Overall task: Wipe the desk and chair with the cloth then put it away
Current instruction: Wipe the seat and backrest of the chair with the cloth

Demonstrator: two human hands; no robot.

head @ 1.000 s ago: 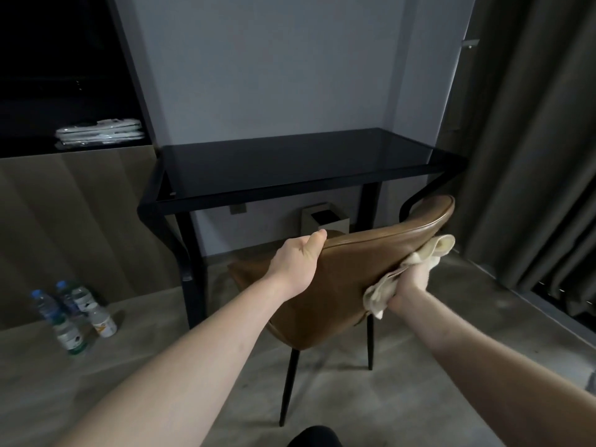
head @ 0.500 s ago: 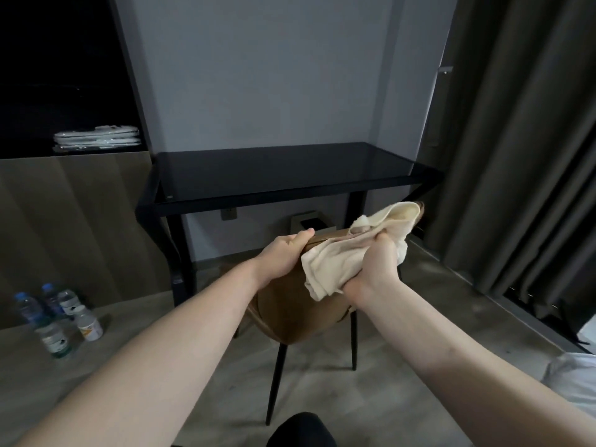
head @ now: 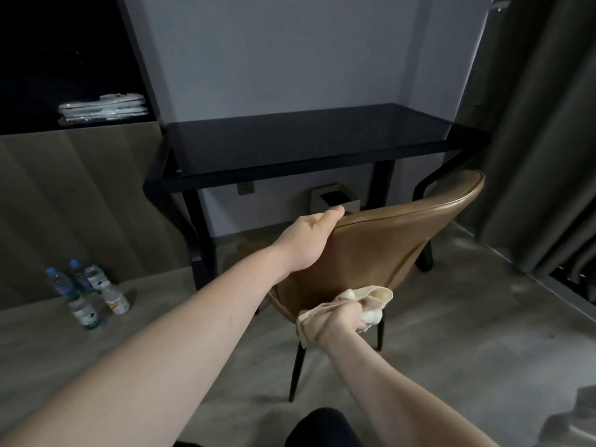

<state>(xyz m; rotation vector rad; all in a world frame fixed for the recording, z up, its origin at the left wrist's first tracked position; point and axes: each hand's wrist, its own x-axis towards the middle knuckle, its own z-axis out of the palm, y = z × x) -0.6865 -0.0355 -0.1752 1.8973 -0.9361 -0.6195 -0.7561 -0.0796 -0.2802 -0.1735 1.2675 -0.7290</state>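
Gripping the top edge of the tan chair (head: 380,253), the left hand (head: 308,241) curls its fingers over the backrest rim, thumb on the near face. Below and to its right, the right hand (head: 346,317) bunches the cream cloth (head: 371,300) in a closed fist against the lower back of the shell. Soft and light, the cloth crumples freely, so a full-fist hold suits it. Smooth leather-like upholstery probably offers little grip; the rim is the firm hold. Beyond both hands stands the black desk (head: 322,146).
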